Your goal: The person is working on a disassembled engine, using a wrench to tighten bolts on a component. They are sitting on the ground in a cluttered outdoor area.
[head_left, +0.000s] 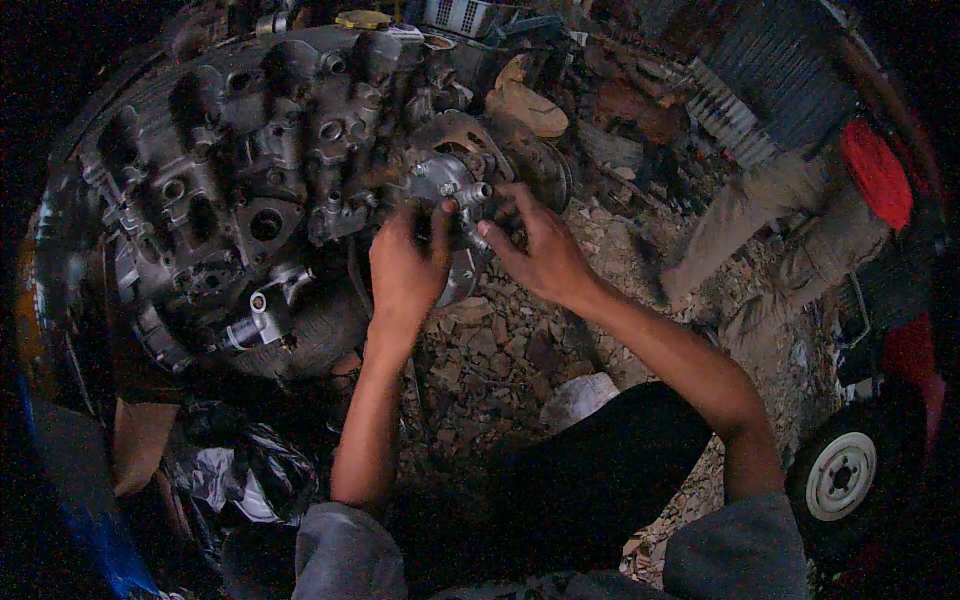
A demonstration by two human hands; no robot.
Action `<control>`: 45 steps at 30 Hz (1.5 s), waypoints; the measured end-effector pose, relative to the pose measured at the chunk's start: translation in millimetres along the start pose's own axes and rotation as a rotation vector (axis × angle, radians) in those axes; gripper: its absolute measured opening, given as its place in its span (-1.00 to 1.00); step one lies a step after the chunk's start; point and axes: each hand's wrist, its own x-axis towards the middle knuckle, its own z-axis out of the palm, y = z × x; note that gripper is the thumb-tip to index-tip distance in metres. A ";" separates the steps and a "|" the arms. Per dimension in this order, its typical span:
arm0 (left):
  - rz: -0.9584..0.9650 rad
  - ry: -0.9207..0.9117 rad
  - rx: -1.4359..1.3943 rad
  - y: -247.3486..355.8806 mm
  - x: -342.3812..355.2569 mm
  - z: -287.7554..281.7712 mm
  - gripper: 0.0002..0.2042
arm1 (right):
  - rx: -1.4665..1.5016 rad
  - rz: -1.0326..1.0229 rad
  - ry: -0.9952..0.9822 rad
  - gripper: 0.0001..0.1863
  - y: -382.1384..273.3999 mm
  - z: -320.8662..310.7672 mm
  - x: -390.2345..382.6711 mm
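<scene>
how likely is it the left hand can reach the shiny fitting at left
Probably yes: the shiny fitting lies uncovered left of the left hand, with nothing visibly blocking, though that hand is at the silver part.

no legible text, labels, brands, numbers or signs on any surface in view

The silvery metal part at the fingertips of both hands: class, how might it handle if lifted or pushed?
The silvery metal part looks cast, so probably stiff and fairly heavy. Its jutting stub would likely stop it rolling smoothly.
</scene>
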 end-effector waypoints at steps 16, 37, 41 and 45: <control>0.076 -0.015 -0.048 -3.1 5.2 -1.9 -0.74 | 0.035 -0.056 0.016 -0.56 -0.3 0.0 0.5; 0.231 -0.114 0.015 6.5 13.3 -15.5 -0.72 | 0.032 -0.124 0.083 -0.52 3.4 5.2 3.1; 0.004 -0.176 -0.103 17.6 9.1 -11.8 -0.69 | 0.061 -0.163 0.149 -0.49 9.7 7.7 5.5; -0.120 -0.189 -0.032 0.4 15.9 -9.6 -0.67 | 0.080 -0.047 -0.053 -0.46 -1.5 -3.7 11.0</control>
